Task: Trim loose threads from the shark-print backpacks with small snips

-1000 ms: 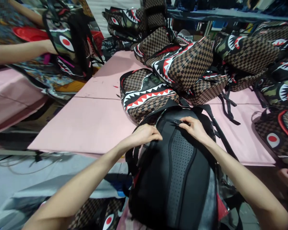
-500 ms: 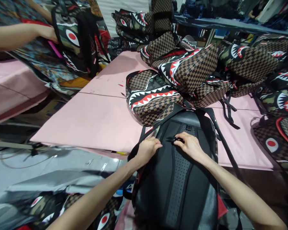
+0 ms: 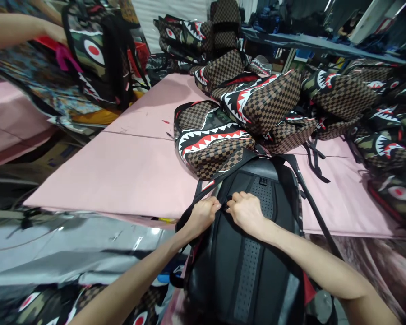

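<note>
A black backpack (image 3: 219, 266) stands with its padded back panel towards me, shoulder straps lying up over its top. My left hand (image 3: 203, 214) is closed in a pinch at the left seam of the panel; whatever its fingertips hold is too small to make out. Closed round small black thread snips (image 3: 228, 198), my right hand (image 3: 246, 213) is just right of the left one. The snips' tips point at the left fingertips, and most of the tool is hidden by my fingers.
On the pink table (image 3: 128, 171), a checkered shark-mouth backpack (image 3: 216, 140) lies right behind mine, with several more piled to the right. A co-worker's arm (image 3: 23, 31) reaches to a camouflage backpack (image 3: 98, 54) at left. More bags (image 3: 47, 302) lie low at front left.
My right hand has moved left with the thread snips, from the middle of the panel to beside my left hand. The left hand stays pinched at the seam.
</note>
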